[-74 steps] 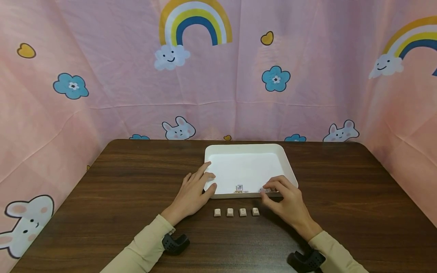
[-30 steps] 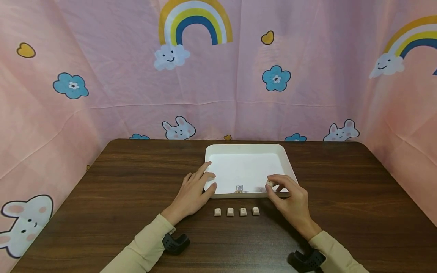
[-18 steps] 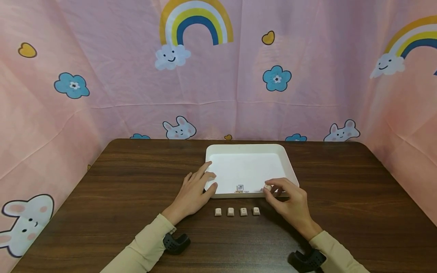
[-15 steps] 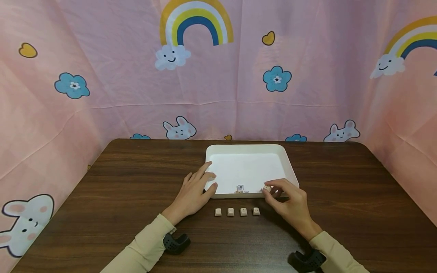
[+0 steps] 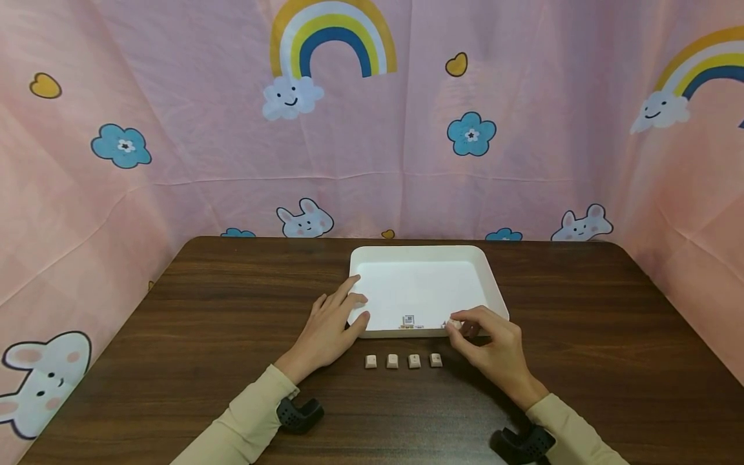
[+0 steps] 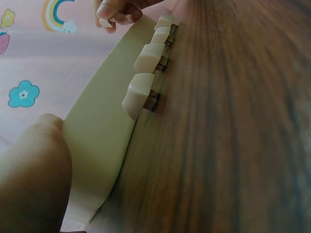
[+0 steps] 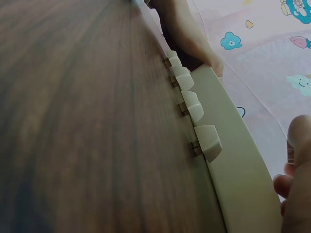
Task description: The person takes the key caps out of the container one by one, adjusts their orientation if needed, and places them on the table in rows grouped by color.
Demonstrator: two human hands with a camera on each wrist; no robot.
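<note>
My right hand (image 5: 491, 342) pinches a small white keycap (image 5: 455, 323) between thumb and forefinger, over the front right part of a white tray (image 5: 424, 252). The left wrist view also shows that keycap (image 6: 105, 23) at the right fingertips. My left hand (image 5: 325, 332) rests on the tray's left edge with its fingers spread. In front of the tray, several white keycaps (image 5: 392, 361) stand in a spaced row on the table. Close up, the nearest keycap (image 7: 209, 141) shows a dark stem on one side.
Small printed pieces (image 5: 409, 321) lie inside the tray along its front wall. The dark wooden table (image 5: 261, 278) extends to both sides. A pink patterned curtain (image 5: 360, 142) hangs behind and beside it.
My right hand has lifted a keycap inside the tray, then lowered it slightly towards the tray's front edge, still pinching it. My left hand and the row of keycaps have stayed put.
</note>
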